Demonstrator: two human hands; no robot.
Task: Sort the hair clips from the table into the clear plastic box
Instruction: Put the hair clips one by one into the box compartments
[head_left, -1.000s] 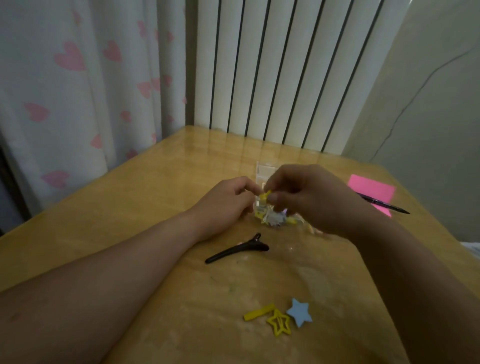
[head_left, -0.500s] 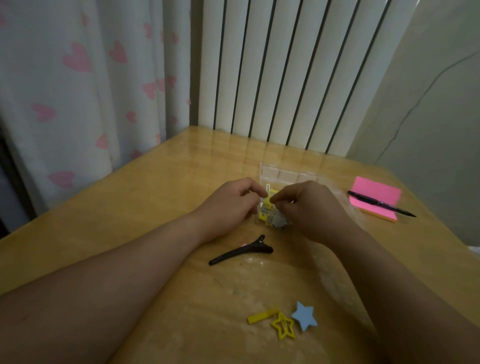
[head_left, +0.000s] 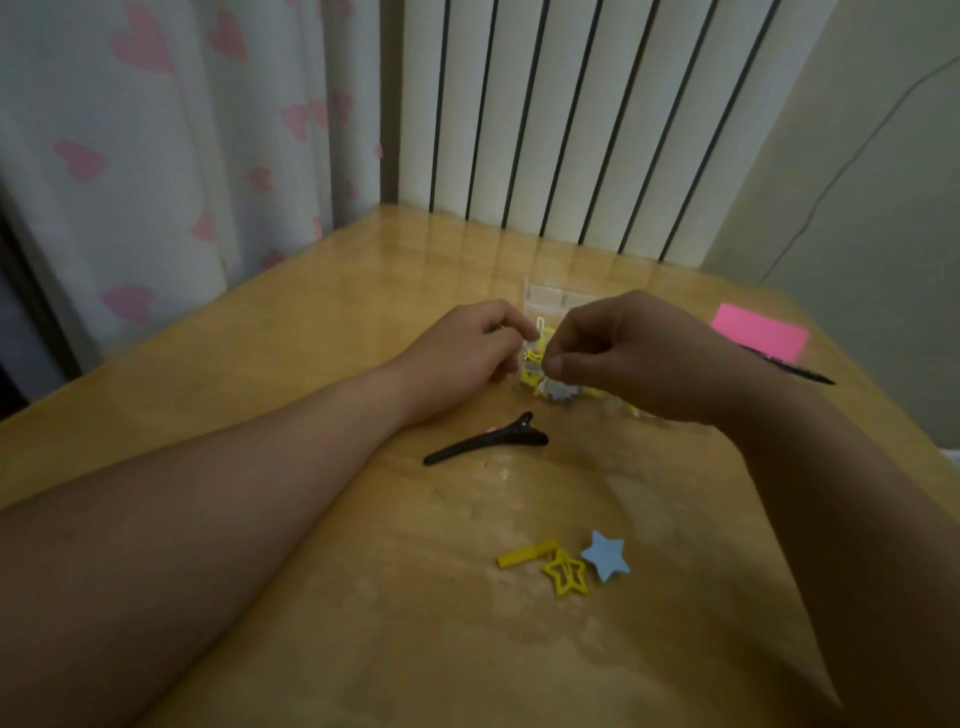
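A clear plastic box (head_left: 551, 298) sits mid-table with yellow and blue clips (head_left: 559, 391) inside it. My left hand (head_left: 470, 349) has curled fingers at the box's left edge and holds it. My right hand (head_left: 636, 356) pinches a small yellow hair clip (head_left: 534, 356) just above the box. On the table nearer me lie a long black clip (head_left: 487, 445), a yellow bar clip (head_left: 524, 555), a yellow star clip (head_left: 565, 572) and a blue star clip (head_left: 605, 561).
A pink sticky-note pad (head_left: 759, 332) with a black pen (head_left: 797, 370) across it lies at the table's right side. Heart-print curtains (head_left: 156, 156) hang at the left, and vertical blinds (head_left: 571, 114) hang behind the wooden table (head_left: 311, 322).
My right hand dipped toward the box with the yellow clip and stays over it. My left hand has kept its place at the box. The view has shifted a little.
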